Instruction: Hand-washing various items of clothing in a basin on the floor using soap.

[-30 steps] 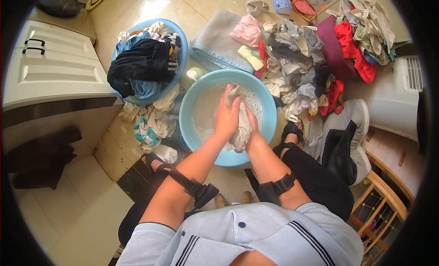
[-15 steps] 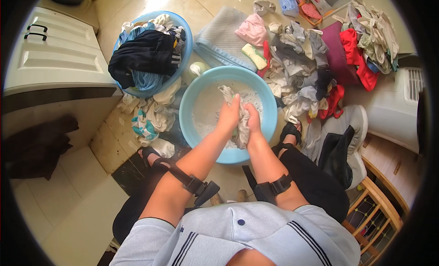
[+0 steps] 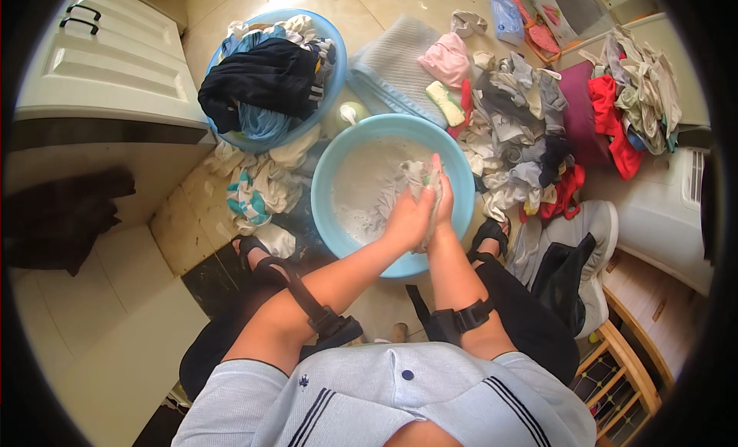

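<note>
Left hand (image 3: 409, 219), half-curled, and right hand (image 3: 443, 199), nearly flat, clasp grey cloth (image 3: 414, 173) between them, now further right in the basin (image 3: 324, 205).

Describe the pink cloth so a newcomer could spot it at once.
Find the light-blue basin of cloudy water. Just past its far rim lies a blue-edged gray towel. At that towel's right edge, the pink cloth sits bunched in a mound, its pale pink distinct from the yellowish block and bright red strip nearby.
</note>
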A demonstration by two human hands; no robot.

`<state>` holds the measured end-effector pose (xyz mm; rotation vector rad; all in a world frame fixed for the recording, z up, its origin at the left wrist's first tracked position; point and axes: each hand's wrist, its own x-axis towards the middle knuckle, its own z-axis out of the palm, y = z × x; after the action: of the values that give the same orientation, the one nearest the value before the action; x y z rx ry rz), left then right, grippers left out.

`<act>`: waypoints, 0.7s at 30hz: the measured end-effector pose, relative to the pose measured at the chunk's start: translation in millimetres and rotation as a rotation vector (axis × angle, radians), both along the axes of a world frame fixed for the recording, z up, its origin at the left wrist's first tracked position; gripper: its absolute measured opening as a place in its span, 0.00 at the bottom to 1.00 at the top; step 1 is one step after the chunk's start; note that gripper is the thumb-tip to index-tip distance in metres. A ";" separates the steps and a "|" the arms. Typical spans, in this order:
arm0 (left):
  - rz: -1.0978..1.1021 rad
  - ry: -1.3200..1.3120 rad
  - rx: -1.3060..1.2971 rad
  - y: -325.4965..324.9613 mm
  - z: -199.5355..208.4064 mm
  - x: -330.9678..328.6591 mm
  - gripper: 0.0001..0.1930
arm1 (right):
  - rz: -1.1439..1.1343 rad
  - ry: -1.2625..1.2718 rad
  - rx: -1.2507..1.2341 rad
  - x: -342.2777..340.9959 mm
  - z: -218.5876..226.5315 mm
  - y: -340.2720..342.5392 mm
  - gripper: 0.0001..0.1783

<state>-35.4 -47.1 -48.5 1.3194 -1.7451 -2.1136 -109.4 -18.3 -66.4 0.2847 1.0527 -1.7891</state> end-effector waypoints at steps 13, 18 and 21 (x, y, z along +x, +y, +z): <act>-0.119 -0.104 -0.357 -7.9 13.9 1.4 0.33 | 0.073 -0.424 -0.009 9.1 9.1 3.2 0.33; -0.267 -0.126 -0.757 -18.0 2.9 -3.7 0.28 | 0.140 -0.211 -0.292 18.4 -2.5 6.0 0.32; -0.146 -0.253 -0.485 -47.2 3.5 -16.9 0.26 | 0.086 -0.528 -0.372 20.2 11.8 -4.7 0.29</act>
<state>-52.3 -94.3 -45.0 1.3855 -2.3240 -1.4756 -89.3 -23.1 -54.6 0.4413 0.3480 -1.6628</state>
